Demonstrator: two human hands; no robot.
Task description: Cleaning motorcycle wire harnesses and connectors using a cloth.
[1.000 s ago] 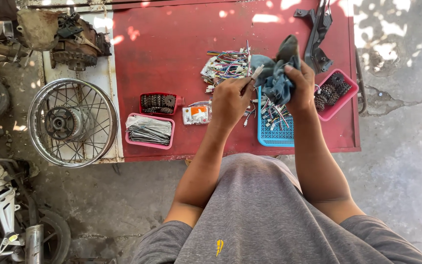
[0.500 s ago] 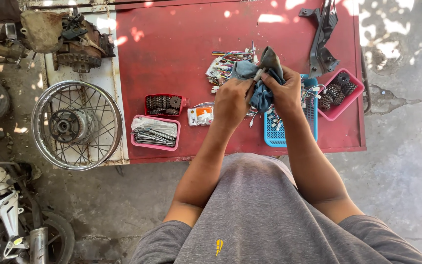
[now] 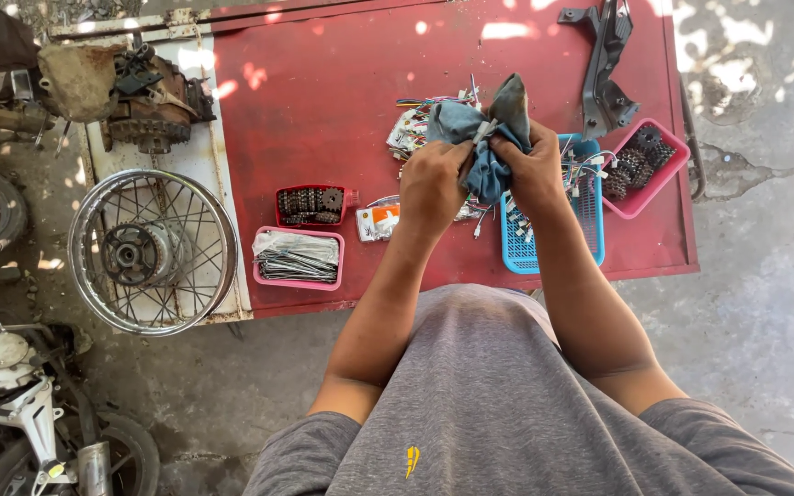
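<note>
While bunched in the upper middle of the frame, just above the red table (image 3: pixel 323 110), looks soft, light and easy to crumple: a blue-grey cloth (image 3: pixel 493 156), with no stiffness in it at all. Gripped from both sides: left hand (image 3: pixel 434 184) closed on the left fold, right hand (image 3: pixel 537 170) closed around the lower part, with one dark corner standing up free. Seems to wrap something small and pale at the middle, but cannot tell what. Probably a little oily, so better to take by a thick fold with whole fingers, not by the thin corner. Directly under the hands, a blue basket (image 3: pixel 590 234) with small connectors, and beside it a heap of coloured wires (image 3: pixel 415 129). To the right, a pink tray (image 3: pixel 668 174) of dark sprockets and a black metal bracket (image 3: pixel 604 73). Toward the left, a red tray (image 3: pixel 310 204) of gears, another pink tray (image 3: pixel 296 262) of thin spokes, and a spoked wheel rim (image 3: pixel 80 250) at the left edge.
</note>
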